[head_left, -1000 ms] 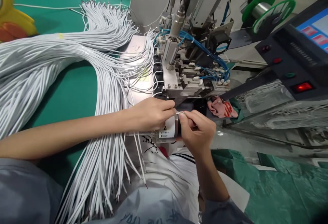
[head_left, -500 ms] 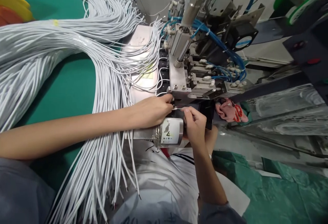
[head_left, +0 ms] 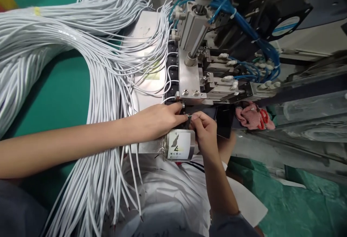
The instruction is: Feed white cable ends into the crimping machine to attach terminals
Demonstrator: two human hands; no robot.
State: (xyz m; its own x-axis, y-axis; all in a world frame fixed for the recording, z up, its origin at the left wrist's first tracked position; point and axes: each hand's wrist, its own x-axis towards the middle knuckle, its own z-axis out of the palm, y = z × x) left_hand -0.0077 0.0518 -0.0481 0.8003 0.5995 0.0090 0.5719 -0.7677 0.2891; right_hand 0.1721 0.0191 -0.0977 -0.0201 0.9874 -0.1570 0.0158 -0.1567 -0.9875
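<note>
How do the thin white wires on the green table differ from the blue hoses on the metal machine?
The thin white wires are many and lie loose in a sprawling bundle on the green table; the blue hoses are few and run fastened along the metal machine. Both are slender and bendy.

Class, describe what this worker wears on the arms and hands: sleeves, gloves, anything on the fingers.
Left hand and right hand: no gloves, no rings visible. Forearms uncovered. Grey-blue left sleeve and right sleeve start further up, at the picture's bottom edge.
</note>
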